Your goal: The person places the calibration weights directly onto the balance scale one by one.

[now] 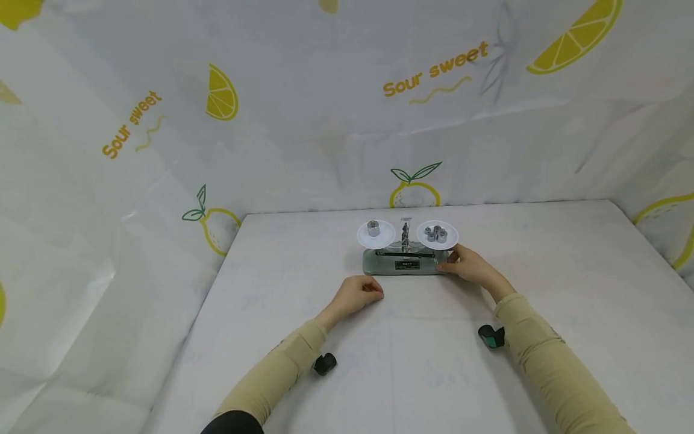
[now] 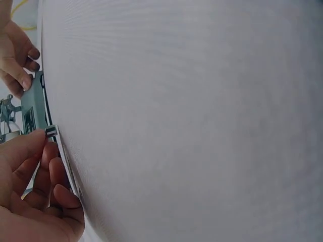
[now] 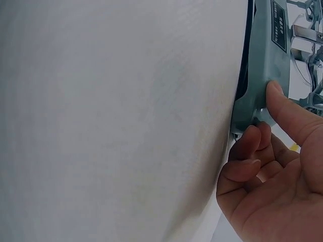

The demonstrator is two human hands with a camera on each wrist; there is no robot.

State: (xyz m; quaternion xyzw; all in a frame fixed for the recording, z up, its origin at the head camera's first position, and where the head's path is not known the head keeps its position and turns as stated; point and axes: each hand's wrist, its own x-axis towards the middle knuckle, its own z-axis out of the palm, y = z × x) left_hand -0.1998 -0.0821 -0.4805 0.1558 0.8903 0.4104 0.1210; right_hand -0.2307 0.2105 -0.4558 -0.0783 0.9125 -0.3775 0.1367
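A green-grey balance scale (image 1: 405, 263) stands toward the back of the table. One larger metal weight (image 1: 373, 228) sits on its left pan (image 1: 384, 241), and several smaller weights (image 1: 437, 233) are grouped on the right pan (image 1: 452, 235). My right hand (image 1: 470, 265) grips the right end of the base, its thumb (image 3: 282, 101) on the front face and its other fingers curled at the end. In front of the base's left end is my left hand (image 1: 358, 293), fingers curled. At its thumb tip shows a small grey metal piece (image 2: 51, 131); I cannot tell its kind.
A white table (image 1: 412, 374) extends around the scale. Behind it hangs a white sheet (image 1: 303, 150) printed with lemons and words. Black wrist devices (image 1: 325, 364) hang under both sleeves, just over the tabletop.
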